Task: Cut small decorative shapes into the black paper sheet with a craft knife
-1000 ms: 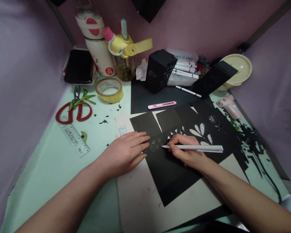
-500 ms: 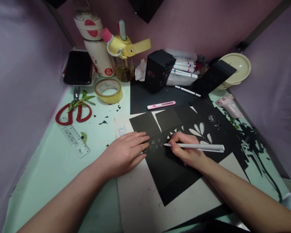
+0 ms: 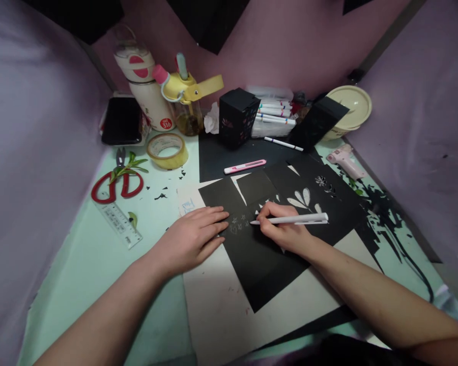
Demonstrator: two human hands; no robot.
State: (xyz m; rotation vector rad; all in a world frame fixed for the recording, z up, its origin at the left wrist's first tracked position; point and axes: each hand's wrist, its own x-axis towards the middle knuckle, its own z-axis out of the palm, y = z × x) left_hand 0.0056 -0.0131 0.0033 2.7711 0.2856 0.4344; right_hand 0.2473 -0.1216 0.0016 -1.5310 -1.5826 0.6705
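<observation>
A white pen (image 3: 301, 219) is pinched in my right hand (image 3: 280, 226), its tip at the black paper (image 3: 252, 272). Small light star outlines and a heart-like shape are drawn just left of the tip. Flat on the left edge of that paper lies my left hand (image 3: 198, 234), fingers stretched out and holding nothing. White leaf and triangle shapes show through cut-outs near my right hand. Under the black paper is a pale board (image 3: 217, 305).
Red-handled scissors (image 3: 103, 188), a clear ruler (image 3: 118, 226) and a tape roll (image 3: 168, 151) lie left. A pink cutter (image 3: 245, 166) lies behind the paper. Further back stand bottles (image 3: 151, 104), a black box (image 3: 236, 119) and markers (image 3: 277, 114). A pink glue gun (image 3: 345, 160) and black scraps (image 3: 381, 211) are right.
The whole view has shifted, so the table's things sit a little further left in it. My right hand still grips the pen at the star outlines; my left hand stays flat on the paper.
</observation>
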